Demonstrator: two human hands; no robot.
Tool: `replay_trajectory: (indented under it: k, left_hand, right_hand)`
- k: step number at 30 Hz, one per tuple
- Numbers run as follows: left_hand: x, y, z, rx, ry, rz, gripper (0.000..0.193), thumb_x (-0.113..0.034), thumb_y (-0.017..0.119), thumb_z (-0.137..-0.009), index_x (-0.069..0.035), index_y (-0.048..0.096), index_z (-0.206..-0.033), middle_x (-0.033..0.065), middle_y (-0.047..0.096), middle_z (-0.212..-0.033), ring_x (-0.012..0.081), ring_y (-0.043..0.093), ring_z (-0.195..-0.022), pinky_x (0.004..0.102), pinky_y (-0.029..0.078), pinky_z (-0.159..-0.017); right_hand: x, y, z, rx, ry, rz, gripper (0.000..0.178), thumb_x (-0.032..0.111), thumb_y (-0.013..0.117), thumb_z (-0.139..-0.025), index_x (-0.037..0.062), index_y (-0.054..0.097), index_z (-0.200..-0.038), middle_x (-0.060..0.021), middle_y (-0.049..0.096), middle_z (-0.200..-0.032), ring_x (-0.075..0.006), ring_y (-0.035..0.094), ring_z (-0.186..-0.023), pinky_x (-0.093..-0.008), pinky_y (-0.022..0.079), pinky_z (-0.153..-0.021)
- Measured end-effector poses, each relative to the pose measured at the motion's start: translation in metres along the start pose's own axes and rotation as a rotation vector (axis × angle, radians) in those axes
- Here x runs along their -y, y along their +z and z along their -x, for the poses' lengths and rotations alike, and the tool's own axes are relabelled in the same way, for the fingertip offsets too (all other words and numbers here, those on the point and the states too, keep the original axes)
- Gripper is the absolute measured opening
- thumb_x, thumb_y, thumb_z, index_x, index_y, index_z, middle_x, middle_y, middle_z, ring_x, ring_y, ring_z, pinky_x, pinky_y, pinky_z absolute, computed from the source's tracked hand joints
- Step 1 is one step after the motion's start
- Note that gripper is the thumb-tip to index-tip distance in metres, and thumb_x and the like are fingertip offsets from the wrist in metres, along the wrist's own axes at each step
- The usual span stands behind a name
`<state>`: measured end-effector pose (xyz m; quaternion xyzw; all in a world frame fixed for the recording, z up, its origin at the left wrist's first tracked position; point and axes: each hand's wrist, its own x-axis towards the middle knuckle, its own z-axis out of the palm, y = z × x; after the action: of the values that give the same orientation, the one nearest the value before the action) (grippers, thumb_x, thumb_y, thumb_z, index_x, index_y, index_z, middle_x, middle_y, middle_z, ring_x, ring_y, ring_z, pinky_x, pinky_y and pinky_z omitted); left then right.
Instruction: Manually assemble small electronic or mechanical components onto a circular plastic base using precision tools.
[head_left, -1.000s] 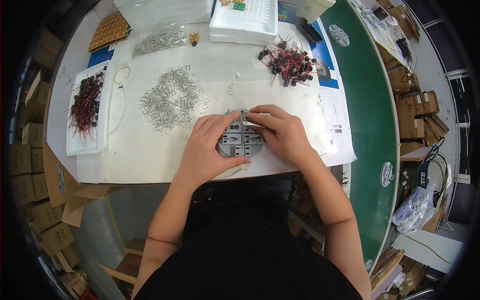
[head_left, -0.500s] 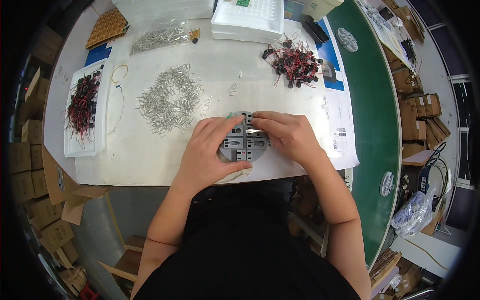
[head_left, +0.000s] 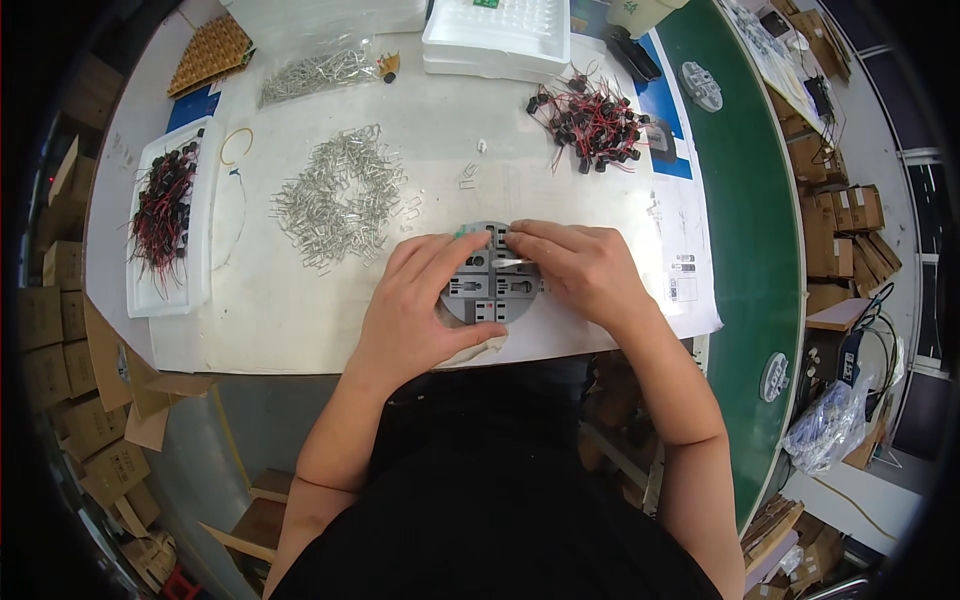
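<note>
A round grey fixture (head_left: 492, 289) with slots and raised blocks lies on the table close to its front edge. My left hand (head_left: 412, 300) curves round its left side, the thumb at the near rim and the fingertips on the far part, gripping it. From the right, my right hand (head_left: 575, 268) rests over the fixture with its fingers bent and pressed together. A thin, pale, shiny tool (head_left: 508, 262) juts left from under those fingers, its tip above the middle of the fixture; the rest is hidden by the hand. A bit of green shows beside the left fingertips.
Loose U-shaped metal pieces (head_left: 340, 200) form a heap at the left, with a clear bag (head_left: 320, 75) of similar ones behind. Black parts with red wires lie in a pile (head_left: 590, 125) at back right and in a white tray (head_left: 205, 230) at far left. White foam trays (head_left: 495, 58) stand at the back.
Both hands keep nearly the same place on the fixture. The pale tool in my right hand has turned slightly, and the whole view has shifted a little.
</note>
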<state>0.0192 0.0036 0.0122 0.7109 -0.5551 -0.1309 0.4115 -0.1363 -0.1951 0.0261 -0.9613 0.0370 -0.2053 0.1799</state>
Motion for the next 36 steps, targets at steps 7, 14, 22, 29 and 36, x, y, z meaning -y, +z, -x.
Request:
replay_trajectory:
  k: [7,14,22,29,36]
  left_hand:
    - [-0.001,0.000,0.000,-0.007,0.020,-0.010,0.092,-0.037,0.098,-0.064,-0.012,0.063,-0.145,0.0127,0.068,-0.134,0.0370,0.059,-0.127,0.0467,0.050,-0.108]
    - [0.003,-0.001,-0.001,-0.052,0.076,0.054,0.076,-0.029,0.093,-0.077,-0.010,0.063,-0.144,0.0138,0.069,-0.130,0.0364,0.063,-0.119,0.0453,0.052,-0.103]
    - [-0.018,-0.014,-0.029,-0.077,-0.073,0.118,0.032,-0.013,0.077,-0.093,-0.003,0.067,-0.122,0.0141,0.073,-0.105,0.0319,0.071,-0.093,0.0429,0.057,-0.083]
    - [-0.021,-0.019,-0.059,0.191,0.030,-0.079,0.021,-0.008,0.075,-0.095,-0.003,0.069,-0.115,0.0139,0.074,-0.095,0.0314,0.072,-0.085,0.0399,0.058,-0.075]
    - [-0.027,-0.010,-0.069,0.252,0.039,-0.162,0.022,-0.009,0.076,-0.092,-0.004,0.071,-0.114,0.0124,0.072,-0.096,0.0336,0.070,-0.088,0.0421,0.057,-0.078]
  right_hand:
    - [0.005,0.002,0.001,0.016,0.027,0.037,0.035,0.009,0.076,-0.081,0.0122,0.078,-0.115,-0.0040,0.075,-0.118,-0.0243,0.077,-0.082,-0.0363,0.061,-0.065]
    - [0.033,0.004,0.017,-0.056,0.202,0.060,0.041,0.011,0.083,-0.081,0.0167,0.078,-0.122,-0.0060,0.071,-0.124,-0.0215,0.074,-0.073,-0.0348,0.059,-0.060]
    - [0.046,0.029,0.038,-0.177,0.215,0.118,0.041,0.020,0.085,-0.087,0.0197,0.076,-0.127,-0.0055,0.070,-0.120,-0.0192,0.070,-0.066,-0.0328,0.054,-0.054]
    - [0.046,0.029,0.038,-0.228,0.197,0.135,0.039,0.022,0.084,-0.088,0.0196,0.076,-0.126,-0.0053,0.070,-0.121,-0.0202,0.069,-0.066,-0.0326,0.053,-0.054]
    - [0.046,0.026,0.035,-0.240,0.220,0.139,0.033,0.020,0.083,-0.088,0.0191,0.077,-0.120,-0.0049,0.071,-0.120,-0.0217,0.070,-0.067,-0.0329,0.054,-0.056]
